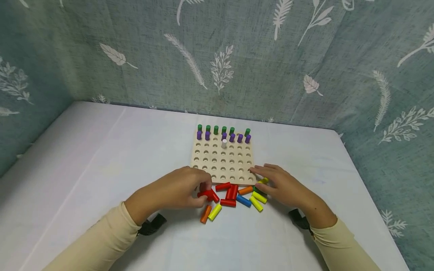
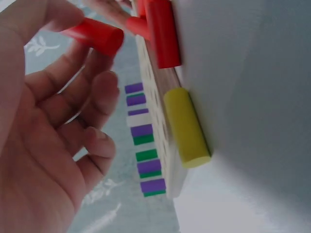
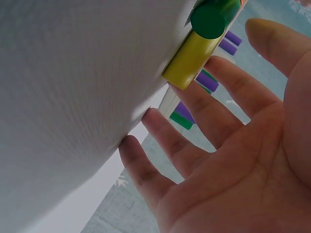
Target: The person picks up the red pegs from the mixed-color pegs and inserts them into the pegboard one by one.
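Observation:
In the left wrist view my left hand (image 1: pixel 184 188) pinches a red peg (image 2: pixel 104 38) between thumb and fingers, at the left end of a loose pile of pegs. The pegboard (image 1: pixel 218 165) lies just beyond, pale wood with rows of round holes. Green pegs (image 1: pixel 216 130) and purple pegs (image 1: pixel 207 136) stand along its far rows, and one white peg (image 1: pixel 224 143) stands in front of them. My right hand (image 1: pixel 279 184) rests with spread fingers at the board's near right corner, over a yellow peg (image 3: pixel 187 60) and beside a green peg (image 3: pixel 209 20).
Several loose red pegs (image 1: pixel 228 203), a blue peg (image 1: pixel 244 200) and an orange peg (image 1: pixel 205 214) lie in front of the board on the white table (image 1: pixel 237 244). A leaf-patterned cloth (image 1: pixel 251 75) hangs behind the table.

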### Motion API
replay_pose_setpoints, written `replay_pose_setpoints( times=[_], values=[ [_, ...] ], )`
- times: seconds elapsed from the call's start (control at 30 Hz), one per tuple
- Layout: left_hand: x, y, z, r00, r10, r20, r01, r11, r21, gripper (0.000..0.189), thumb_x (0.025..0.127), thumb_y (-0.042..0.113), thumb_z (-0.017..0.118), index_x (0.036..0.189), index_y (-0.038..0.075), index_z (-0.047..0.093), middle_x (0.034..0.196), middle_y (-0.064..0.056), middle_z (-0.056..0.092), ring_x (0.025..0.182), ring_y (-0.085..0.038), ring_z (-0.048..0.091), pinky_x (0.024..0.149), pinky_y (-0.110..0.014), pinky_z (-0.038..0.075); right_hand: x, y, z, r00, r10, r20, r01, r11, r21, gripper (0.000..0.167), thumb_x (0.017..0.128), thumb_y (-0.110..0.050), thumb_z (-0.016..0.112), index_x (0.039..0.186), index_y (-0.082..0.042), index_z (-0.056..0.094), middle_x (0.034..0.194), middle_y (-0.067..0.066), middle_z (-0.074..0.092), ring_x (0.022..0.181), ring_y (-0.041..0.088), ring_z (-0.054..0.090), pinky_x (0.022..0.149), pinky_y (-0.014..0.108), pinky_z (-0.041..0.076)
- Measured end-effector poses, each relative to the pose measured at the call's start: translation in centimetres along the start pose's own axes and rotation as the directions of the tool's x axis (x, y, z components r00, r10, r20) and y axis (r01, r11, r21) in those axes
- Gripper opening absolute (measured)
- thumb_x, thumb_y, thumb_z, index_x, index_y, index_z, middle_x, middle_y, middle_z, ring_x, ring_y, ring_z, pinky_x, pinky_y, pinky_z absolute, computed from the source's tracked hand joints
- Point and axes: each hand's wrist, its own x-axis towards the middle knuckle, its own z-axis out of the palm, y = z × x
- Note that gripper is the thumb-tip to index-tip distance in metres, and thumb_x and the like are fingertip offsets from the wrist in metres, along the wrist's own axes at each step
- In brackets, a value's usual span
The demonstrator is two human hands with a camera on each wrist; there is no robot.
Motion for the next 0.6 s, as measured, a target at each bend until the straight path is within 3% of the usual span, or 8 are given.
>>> replay_pose_setpoints(
  times=[0.27, 0.5, 0.6],
  values=[
    [0.36, -0.35, 0.01, 0.999, 0.000, -0.040, -0.003, 0.997, -0.078, 0.016, 0.080, 0.018, 0.075, 0.090, 0.023, 0.064, 0.073, 0.013, 0.058, 0.069, -0.005, 0.051, 0.064, -0.023, 0.046, 0.07, 0.21, -0.23, 1.000, -0.027, -0.014, 0.027, 1.000, -0.003, 0.051, 0.099, -0.032, 0.063, 0.148, -0.028, 0.050, 0.152, 0.003, 0.050, 0.147, 0.038, 0.034, 0.112, 0.064, 0.033],
    [0.48, -0.24, -0.27, 0.997, 0.017, -0.071, -0.025, 0.993, -0.117, 0.028, 0.087, 0.016, 0.071, 0.115, 0.019, 0.070, 0.082, 0.015, 0.063, 0.070, -0.007, 0.054, 0.065, -0.023, 0.047, 0.11, 0.09, -0.24, 0.999, -0.031, -0.037, 0.030, 0.999, -0.021, 0.051, 0.098, -0.030, 0.065, 0.147, -0.028, 0.051, 0.150, 0.003, 0.052, 0.145, 0.038, 0.037, 0.111, 0.064, 0.035],
    [0.65, -0.15, -0.33, 0.996, 0.021, -0.087, -0.032, 0.990, -0.136, 0.030, 0.089, 0.015, 0.070, 0.118, 0.016, 0.071, 0.084, 0.013, 0.065, 0.072, -0.007, 0.055, 0.062, -0.022, 0.048, 0.13, 0.19, 0.00, 0.999, -0.016, -0.030, 0.016, 1.000, -0.009, 0.051, 0.098, -0.030, 0.065, 0.147, -0.028, 0.051, 0.150, 0.002, 0.052, 0.145, 0.038, 0.036, 0.111, 0.063, 0.035]
  ],
)
